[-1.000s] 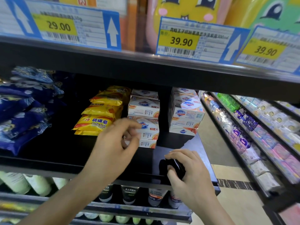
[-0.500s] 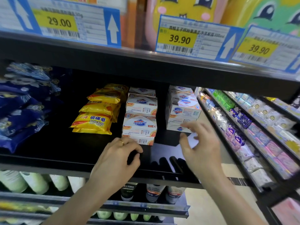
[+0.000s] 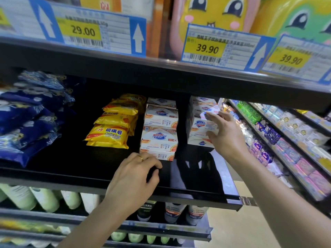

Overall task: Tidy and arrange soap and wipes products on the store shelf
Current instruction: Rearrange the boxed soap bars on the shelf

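A: Where are the soap boxes sitting?

B: Two stacks of white soap boxes are standing toward the far side of the black shelf [image 3: 75, 169]. The middle stack [image 3: 160, 135] is standing just right of the yellow sulfur soap packs [image 3: 114, 122], and the right stack [image 3: 200, 122] is sitting near the shelf's right end.

A: What is the right hand doing?

B: The right hand [image 3: 223, 135] is reaching to the right stack, its fingers and thumb closing around a box on that stack's near side.

A: And the left hand?

B: The left hand [image 3: 134, 178] is resting on the shelf just in front of the middle stack, fingers loosely curled and grasping nothing. A gold ring [image 3: 140, 157] is showing on one finger.

A: What else is around?

B: Blue wipes packs [image 3: 26, 122] are lying piled at the shelf's left end. Price tags reading 29.00 [image 3: 84, 31] and 39.90 [image 3: 207, 49] are hanging on the shelf edge above, and bottles [image 3: 176, 212] are standing on the shelf below.
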`<state>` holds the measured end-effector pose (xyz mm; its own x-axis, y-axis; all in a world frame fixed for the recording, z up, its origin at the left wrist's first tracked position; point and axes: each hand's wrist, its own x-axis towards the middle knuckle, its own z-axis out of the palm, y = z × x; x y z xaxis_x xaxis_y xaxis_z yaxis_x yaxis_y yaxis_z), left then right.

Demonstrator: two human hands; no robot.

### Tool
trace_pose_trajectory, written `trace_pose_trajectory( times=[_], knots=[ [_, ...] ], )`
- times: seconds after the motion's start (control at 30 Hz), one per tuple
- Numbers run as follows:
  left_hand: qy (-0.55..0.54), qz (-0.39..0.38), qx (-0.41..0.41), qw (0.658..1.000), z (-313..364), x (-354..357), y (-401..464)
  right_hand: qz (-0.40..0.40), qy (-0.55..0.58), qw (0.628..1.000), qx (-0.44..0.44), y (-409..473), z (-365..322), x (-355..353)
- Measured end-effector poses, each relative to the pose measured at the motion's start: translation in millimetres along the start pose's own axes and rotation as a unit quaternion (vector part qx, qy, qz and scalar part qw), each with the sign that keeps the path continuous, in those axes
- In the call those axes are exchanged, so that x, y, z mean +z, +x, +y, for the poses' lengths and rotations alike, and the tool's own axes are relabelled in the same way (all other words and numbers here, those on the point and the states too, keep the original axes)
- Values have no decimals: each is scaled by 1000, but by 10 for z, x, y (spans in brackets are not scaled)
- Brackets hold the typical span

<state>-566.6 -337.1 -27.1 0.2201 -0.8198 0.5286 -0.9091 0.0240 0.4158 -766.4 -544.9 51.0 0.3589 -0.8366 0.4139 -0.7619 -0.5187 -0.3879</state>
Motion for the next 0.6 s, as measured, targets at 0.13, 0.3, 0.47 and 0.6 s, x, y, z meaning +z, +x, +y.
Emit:
trace_pose_trajectory(
  times=[0.13, 0.3, 0.47, 0.6],
  knots=[
    [15, -6, 5, 1000, 14, -13, -4, 30, 9, 999, -21, -63, 21, -10],
    [-13, -28, -23, 999, 6, -28, 1, 96, 38, 992, -69, -384, -75, -67],
    [-256, -88, -149, 951, 83, -152, 94, 128, 84, 979, -133, -899, -205, -4],
    [-373, -129, -169, 903, 108, -235, 163, 135, 89, 974, -158, -1232, -282, 178]
  ],
)
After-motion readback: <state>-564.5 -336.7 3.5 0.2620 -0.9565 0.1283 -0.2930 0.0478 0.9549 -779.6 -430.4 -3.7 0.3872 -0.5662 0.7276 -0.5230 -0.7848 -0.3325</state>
